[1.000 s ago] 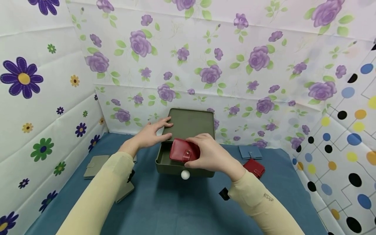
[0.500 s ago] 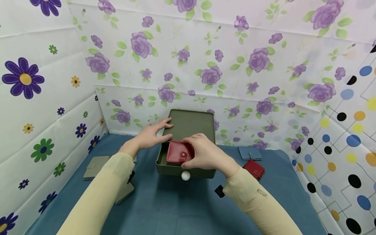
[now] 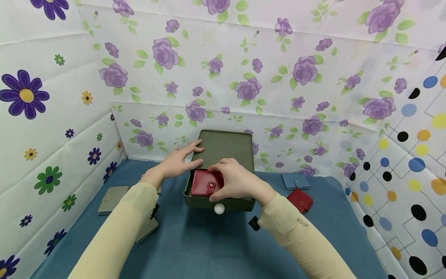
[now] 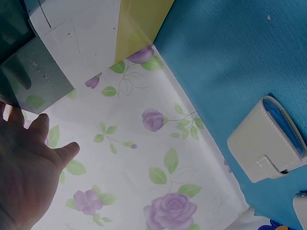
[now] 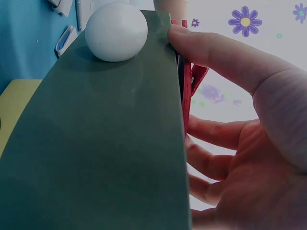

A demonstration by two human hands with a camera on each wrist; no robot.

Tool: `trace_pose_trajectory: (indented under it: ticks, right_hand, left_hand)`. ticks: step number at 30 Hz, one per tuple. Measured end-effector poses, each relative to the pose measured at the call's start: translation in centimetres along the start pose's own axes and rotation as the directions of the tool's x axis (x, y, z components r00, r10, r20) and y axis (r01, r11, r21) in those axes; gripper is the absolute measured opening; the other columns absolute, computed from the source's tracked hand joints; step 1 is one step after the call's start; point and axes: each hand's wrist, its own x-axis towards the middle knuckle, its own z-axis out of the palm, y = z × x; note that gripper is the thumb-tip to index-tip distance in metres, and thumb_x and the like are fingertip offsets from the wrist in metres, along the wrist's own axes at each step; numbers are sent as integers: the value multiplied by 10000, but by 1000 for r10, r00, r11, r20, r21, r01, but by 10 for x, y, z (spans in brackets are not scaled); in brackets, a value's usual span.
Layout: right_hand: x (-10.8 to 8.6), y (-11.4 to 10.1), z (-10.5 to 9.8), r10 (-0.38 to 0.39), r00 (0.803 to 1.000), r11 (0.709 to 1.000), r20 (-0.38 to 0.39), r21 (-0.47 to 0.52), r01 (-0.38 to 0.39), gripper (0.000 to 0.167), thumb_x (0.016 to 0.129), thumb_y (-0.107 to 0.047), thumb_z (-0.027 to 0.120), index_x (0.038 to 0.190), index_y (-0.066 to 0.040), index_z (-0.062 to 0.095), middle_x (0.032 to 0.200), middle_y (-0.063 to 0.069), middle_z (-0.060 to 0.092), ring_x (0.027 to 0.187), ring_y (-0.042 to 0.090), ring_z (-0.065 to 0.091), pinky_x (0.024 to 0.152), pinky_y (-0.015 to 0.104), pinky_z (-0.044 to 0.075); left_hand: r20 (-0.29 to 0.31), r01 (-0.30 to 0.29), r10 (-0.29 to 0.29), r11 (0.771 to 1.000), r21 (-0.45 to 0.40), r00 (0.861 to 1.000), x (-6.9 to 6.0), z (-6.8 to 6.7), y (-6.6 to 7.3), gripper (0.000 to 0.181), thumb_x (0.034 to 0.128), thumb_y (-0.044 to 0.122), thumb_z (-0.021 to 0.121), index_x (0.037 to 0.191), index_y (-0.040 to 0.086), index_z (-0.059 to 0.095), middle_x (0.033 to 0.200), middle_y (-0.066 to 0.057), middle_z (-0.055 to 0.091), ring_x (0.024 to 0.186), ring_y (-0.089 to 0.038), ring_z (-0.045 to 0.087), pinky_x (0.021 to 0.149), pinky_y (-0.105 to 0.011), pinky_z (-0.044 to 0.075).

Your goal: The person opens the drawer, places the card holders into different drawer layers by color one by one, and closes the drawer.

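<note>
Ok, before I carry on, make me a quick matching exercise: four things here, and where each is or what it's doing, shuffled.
1. white knob
2. left hand
3. blue wallet
4. right hand

A. on the blue cloth, near the other red wallet
B. holding a red wallet
C. on the drawer front
D. at the left edge of the green box

Pairs: 1-C, 2-D, 3-A, 4-B

Red wallet (image 3: 202, 183) and right hand (image 3: 238, 182) moved together toward tabletop's (image 3: 216, 248) left edge; wallet sunk lower in green drawer (image 3: 199, 202), now nearer drawer's left front corner.
</note>
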Motion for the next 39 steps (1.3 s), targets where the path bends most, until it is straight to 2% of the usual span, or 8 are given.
trace_pose_trajectory:
  ticks: [4, 15, 22, 29, 37, 39]
  right_hand:
    - [4, -2, 1, 2, 1000, 1000, 8, 1, -2, 778, 805, -437, 946, 1467, -153, 653, 1373, 42, 608, 1278, 277, 482, 920, 413, 526]
    - [8, -2, 2, -8, 1000, 1000, -4, 1, 8, 778, 797, -436, 957, 1457, -153, 658, 1365, 36, 610, 1241, 267, 495, 911, 417, 521]
    - [7, -3, 6, -1, 1000, 1000, -4, -10, 1, 790, 798, -463, 954, 1461, -155, 655, 1367, 25, 607, 1274, 265, 485, 915, 398, 524]
    - [4, -4, 6, 9, 1000, 1000, -3, -3, -9, 794, 794, -466, 955, 1464, -166, 654, 1366, 28, 599, 1301, 276, 474, 920, 412, 524]
    - [6, -3, 6, -9, 1000, 1000, -10, -1, 9, 807, 797, -460, 957, 1485, -179, 642, 1366, 27, 604, 1261, 262, 492, 919, 414, 526]
    - [6, -3, 6, -14, 1000, 1000, -10, -6, 14, 808, 801, -459, 955, 1492, -186, 637, 1371, 25, 605, 1267, 268, 491, 937, 437, 516]
  left_hand:
    - [1, -2, 2, 1000, -11, 1000, 0, 0, -1, 653, 1091, 532, 586, 1647, 215, 455, 1770, 97, 210, 1622, -301, 211, 1253, -694, -38]
    - [-7, -8, 8, 1000, -6, 1000, 2, -2, -1, 639, 1093, 522, 588, 1639, 213, 468, 1764, 82, 240, 1614, -315, 238, 1255, -692, -26]
    - [0, 2, -2, 1000, 8, 1000, -1, 0, -1, 622, 1093, 508, 596, 1626, 204, 493, 1788, 63, 153, 1612, -333, 239, 1250, -707, -13]
    - [1, 8, -8, 1000, 14, 1000, -1, 1, -1, 652, 1087, 534, 594, 1648, 231, 457, 1789, 38, 157, 1606, -337, 257, 1254, -698, -17]
    - [-3, 5, -5, 1000, 10, 1000, 0, 0, 0, 626, 1093, 516, 591, 1634, 221, 481, 1792, 26, 150, 1608, -340, 249, 1251, -705, -15]
    - [-6, 4, -4, 1000, 7, 1000, 1, 0, 0, 634, 1096, 516, 586, 1642, 218, 465, 1778, 31, 210, 1613, -334, 233, 1253, -698, -24]
